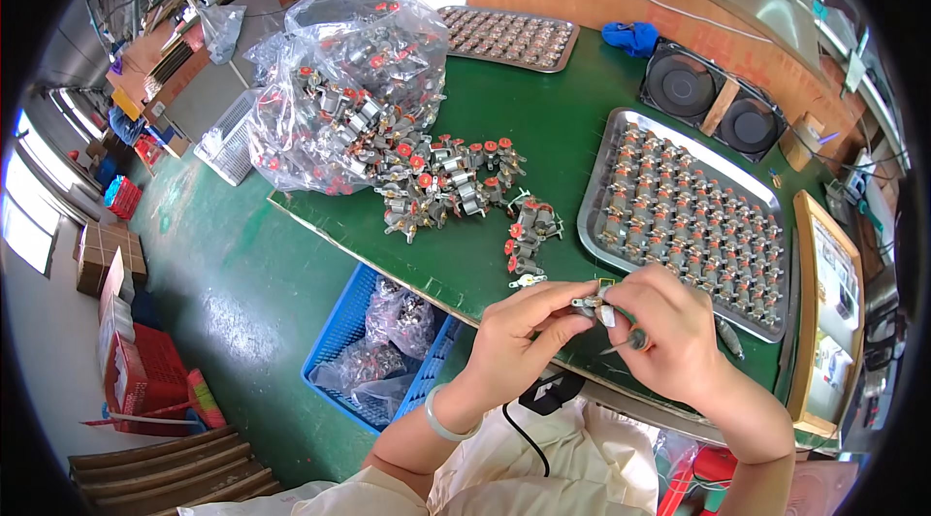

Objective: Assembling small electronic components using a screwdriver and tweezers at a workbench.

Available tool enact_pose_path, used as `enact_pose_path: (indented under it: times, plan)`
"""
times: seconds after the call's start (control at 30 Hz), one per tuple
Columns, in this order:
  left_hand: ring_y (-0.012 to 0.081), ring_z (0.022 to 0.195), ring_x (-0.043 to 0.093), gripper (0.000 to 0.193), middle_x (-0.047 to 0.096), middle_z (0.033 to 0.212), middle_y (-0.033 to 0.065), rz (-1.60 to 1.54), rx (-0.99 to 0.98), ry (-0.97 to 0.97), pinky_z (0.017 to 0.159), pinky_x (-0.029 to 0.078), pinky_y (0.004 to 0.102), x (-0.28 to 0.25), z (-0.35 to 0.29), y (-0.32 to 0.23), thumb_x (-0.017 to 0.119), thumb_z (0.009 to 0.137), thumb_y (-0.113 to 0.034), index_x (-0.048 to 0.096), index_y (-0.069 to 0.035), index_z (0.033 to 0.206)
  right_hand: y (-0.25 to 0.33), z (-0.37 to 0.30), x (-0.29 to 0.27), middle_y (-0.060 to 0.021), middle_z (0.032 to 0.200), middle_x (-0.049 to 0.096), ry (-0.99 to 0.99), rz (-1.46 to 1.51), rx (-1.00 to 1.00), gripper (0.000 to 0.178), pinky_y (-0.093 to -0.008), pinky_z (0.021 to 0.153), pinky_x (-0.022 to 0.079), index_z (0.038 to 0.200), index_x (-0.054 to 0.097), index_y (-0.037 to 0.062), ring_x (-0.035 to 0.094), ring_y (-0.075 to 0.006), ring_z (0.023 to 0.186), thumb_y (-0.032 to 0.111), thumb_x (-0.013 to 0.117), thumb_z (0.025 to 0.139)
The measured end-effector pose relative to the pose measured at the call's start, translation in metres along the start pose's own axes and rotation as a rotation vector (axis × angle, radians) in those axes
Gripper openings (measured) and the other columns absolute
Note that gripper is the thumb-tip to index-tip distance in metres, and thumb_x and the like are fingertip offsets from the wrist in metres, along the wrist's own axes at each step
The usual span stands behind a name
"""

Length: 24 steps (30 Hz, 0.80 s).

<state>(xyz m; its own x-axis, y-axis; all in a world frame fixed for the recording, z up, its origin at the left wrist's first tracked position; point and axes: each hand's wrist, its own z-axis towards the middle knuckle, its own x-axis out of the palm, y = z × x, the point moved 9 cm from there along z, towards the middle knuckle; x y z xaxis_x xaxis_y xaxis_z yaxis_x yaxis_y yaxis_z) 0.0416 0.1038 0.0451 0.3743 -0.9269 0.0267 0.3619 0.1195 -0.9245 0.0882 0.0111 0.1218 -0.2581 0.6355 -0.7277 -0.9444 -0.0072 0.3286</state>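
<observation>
Near the table's front edge, my left hand (525,337) pinches a small metal part (586,303) with a mounting ear between thumb and fingers. Close against it, my right hand (669,332) is closed, its fingertips at the part and at a small white piece (607,315). Tucked in the right hand is what looks like a screwdriver (636,338), its thin shaft pointing left. Just beyond my hands lies a loose part (528,280) with a pale yellow middle. A short row of red-capped metal parts (529,233) leads back to a heap (451,177).
A clear plastic bag (330,60) spills similar parts onto the green table (543,128). Steel trays (592,225) (572,55) hold rows of them. A double fan unit (684,84) stands behind, a wooden frame (805,370) at right. Below sits a blue crate (335,332).
</observation>
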Motion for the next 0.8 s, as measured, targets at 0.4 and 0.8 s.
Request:
enact_pose_path:
  times: [0.4, 0.8]
  plan:
    - [0.0217, 0.077, 0.062, 0.031, 0.062, 0.091, 0.0167, 0.554, 0.452, -0.258, 0.066, 0.05, 0.0258, 0.006, -0.002, -0.031, 0.062, 0.067, 0.012, 0.06, 0.004, 0.097, -0.057, -0.027, 0.025, -0.005, 0.069, 0.054, 0.059, 0.601, 0.68, 0.011, -0.0243, 0.058, 0.041, 0.077, 0.052, -0.0011, 0.048, -0.0097, 0.063, 0.003, 0.061, 0.072]
    - [0.0202, 0.081, 0.061, 0.024, 0.058, 0.096, 0.0186, -0.318, -0.117, -0.372, 0.067, 0.05, 0.0258, -0.035, -0.013, 0.01, 0.054, 0.083, -0.003, 0.044, 0.003, 0.104, -0.05, -0.025, 0.039, -0.0108, 0.09, 0.055, 0.282, -0.245, 0.092, 0.054, -0.0344, 0.053, 0.047, 0.107, 0.046, 0.0038, 0.059, -0.0222, 0.062, 0.001, 0.065, 0.057]
